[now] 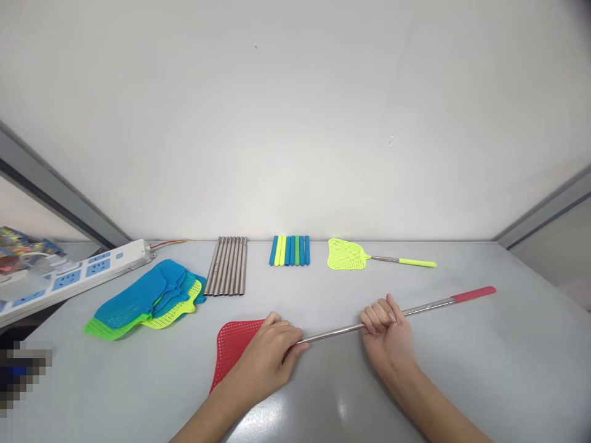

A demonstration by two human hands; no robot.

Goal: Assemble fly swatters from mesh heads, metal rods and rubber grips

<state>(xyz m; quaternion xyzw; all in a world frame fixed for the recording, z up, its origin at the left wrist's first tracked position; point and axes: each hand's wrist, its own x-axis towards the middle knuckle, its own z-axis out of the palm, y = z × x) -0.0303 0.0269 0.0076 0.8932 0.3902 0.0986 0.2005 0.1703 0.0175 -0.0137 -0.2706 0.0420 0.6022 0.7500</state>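
Note:
A red fly swatter (231, 351) lies across the grey table (462, 381), its telescopic metal rod stretched out to the right and ending in a red grip (473, 293). My left hand (270, 357) is closed over the neck where the red mesh head meets the rod. My right hand (385, 326) is wrapped in a fist round the middle of the rod.
A finished yellow-green swatter (348, 254) lies at the back right. Several blue and green handle sleeves (290, 250) and several metal rods (227, 274) lie in rows at the back. Stacked blue and green mesh heads (148, 298) sit left, beside a white power strip (78, 271).

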